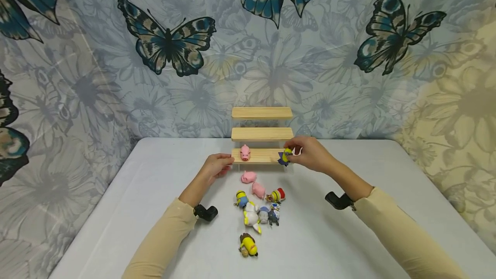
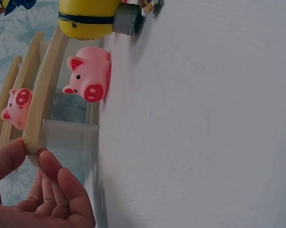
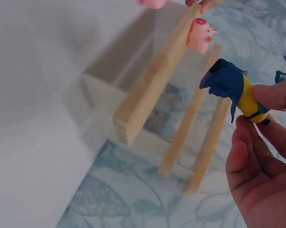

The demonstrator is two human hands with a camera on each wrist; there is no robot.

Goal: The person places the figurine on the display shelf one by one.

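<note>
My left hand (image 1: 214, 167) pinches the left end of the lowest board (image 1: 263, 155) of a three-step wooden display shelf, thumb on top and a finger beneath. Near that end, a pink toy pig (image 1: 245, 153) sits on the board. My right hand (image 1: 314, 154) holds a yellow minion figure (image 1: 286, 154) with a dark blue cape over the board's right end. In the right wrist view the minion figure (image 3: 250, 100) is tilted between thumb and fingers, its cape (image 3: 227, 81) pointing away from the palm, clear of the board.
On the white table (image 1: 155, 175) before the shelf lie two pink pigs, the nearer one (image 1: 258, 190) beside several minion figures. A white-and-yellow figure (image 1: 251, 215) lies among them, and a yellow figure (image 1: 249, 245) lies closest to me. Butterfly-patterned wall covering (image 1: 279, 81) rises behind the shelf.
</note>
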